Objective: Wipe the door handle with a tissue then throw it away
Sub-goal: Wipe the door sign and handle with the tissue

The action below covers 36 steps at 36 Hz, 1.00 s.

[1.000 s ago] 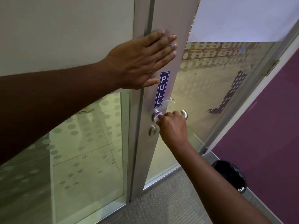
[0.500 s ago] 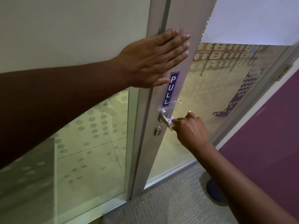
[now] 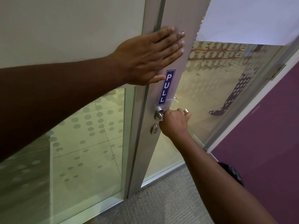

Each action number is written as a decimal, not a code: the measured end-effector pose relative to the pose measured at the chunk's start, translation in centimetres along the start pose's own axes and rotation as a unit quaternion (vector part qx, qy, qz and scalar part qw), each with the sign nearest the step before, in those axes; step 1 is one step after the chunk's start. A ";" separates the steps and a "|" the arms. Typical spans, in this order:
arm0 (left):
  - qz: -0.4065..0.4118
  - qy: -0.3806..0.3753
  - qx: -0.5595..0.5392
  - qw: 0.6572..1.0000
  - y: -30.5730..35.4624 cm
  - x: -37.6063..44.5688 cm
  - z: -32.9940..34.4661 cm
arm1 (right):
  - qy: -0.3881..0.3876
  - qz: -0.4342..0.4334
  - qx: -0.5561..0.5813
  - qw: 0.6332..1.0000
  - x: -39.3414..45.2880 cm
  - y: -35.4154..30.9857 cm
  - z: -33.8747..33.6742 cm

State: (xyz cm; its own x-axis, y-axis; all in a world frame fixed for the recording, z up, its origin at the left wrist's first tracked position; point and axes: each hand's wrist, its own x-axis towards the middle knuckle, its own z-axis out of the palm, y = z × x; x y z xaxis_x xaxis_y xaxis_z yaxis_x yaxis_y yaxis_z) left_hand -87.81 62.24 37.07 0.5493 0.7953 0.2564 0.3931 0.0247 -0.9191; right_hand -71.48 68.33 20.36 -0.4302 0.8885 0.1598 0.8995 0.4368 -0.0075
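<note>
While the left hand [image 3: 150, 57] lies flat, fingers straight, on the door [image 3: 178, 13], the right hand [image 3: 174, 121] grips the door handle [image 3: 159, 113]. Tissue hidden. Best wiped full-length, door braced.

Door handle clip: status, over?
Left hand flat on door frame. Right hand gripping door handle, tissue hidden. Bin behind forearm. Nothing blocking.

It looked like an office or similar commercial building. A metal-framed glass door [image 3: 163, 88] carried a blue "PULL" sign [image 3: 166, 87] above a steel lever handle [image 3: 159, 112] and a keyhole [image 3: 154, 128]. The glass panels [image 3: 84, 143] on the left wore frosted dot film. Grey short-pile carpet [image 3: 161, 202] covered the near floor, and a plum wall [image 3: 267, 135] with a black bin [image 3: 234, 173] stood on the right.
</note>
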 end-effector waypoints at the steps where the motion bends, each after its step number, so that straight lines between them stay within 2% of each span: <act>1: 0.002 -0.002 0.002 1.000 0.0 0.0 0.0 | 0.010 0.001 -0.007 1.000 0.0 0.0 0.2; 5: -0.001 -0.001 -0.007 1.000 -0.1 -0.1 0.0 | 0.052 -0.024 -0.062 0.996 -0.7 0.5 0.9; 10: 0.002 -0.001 -0.010 1.000 -0.1 -0.1 -0.1 | 0.126 -0.115 -0.098 0.980 -1.6 2.8 2.0; 14: -0.004 0.005 -0.011 1.000 -0.1 -0.1 -0.3 | 0.115 -0.179 -0.077 0.974 -1.7 5.3 2.4; 16: -0.004 0.006 -0.013 1.000 -0.2 -0.1 -0.4 | 0.121 -0.183 -0.024 0.975 -1.8 6.5 2.2; 18: 0.000 0.007 -0.009 1.000 -0.1 -0.1 -0.4 | 0.175 -0.160 0.099 0.966 -2.0 7.8 2.0; 20: 0.000 0.014 -0.007 1.000 -0.1 0.0 -0.4 | 0.227 -0.063 0.240 0.942 -2.2 8.9 2.0; 22: -0.001 0.016 -0.004 1.000 -0.1 0.0 -0.4 | 0.190 0.106 0.408 0.887 -2.4 9.2 2.6; 23: -0.001 0.013 -0.002 1.000 -0.2 0.0 -0.4 | 0.151 0.185 0.497 0.835 -2.7 9.0 2.9; 25: 0.000 0.008 -0.002 1.000 -0.2 0.0 -0.5 | 0.066 0.286 0.660 0.691 -3.1 8.3 3.8; 27: 0.002 0.000 -0.009 1.000 -0.2 0.0 -0.6 | -0.001 0.313 0.779 0.542 -3.3 7.5 4.7; 28: 0.002 -0.003 -0.014 1.000 -0.2 0.0 -0.7 | -0.024 0.303 0.817 0.490 -3.3 7.1 5.1; 29: 0.001 -0.005 -0.018 1.000 -0.2 0.0 -0.7 | -0.040 0.288 0.840 0.458 -3.4 6.7 5.4; 34: -0.001 -0.011 -0.014 1.000 -0.2 0.1 -0.9 | -0.039 0.249 0.884 0.394 -2.5 5.9 6.3; 36: 0.002 -0.012 -0.013 1.000 -0.2 0.2 -1.0 | -0.042 0.236 0.903 0.358 -2.4 5.8 6.3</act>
State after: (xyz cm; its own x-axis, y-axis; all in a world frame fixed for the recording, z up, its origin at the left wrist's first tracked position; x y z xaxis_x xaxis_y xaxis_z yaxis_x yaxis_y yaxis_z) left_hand -87.03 61.78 37.62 0.5329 0.8096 0.2461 0.4108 0.0066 -0.9117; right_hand -65.67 69.63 13.67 -0.3325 0.8908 -0.3098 -0.6084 -0.4536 -0.6512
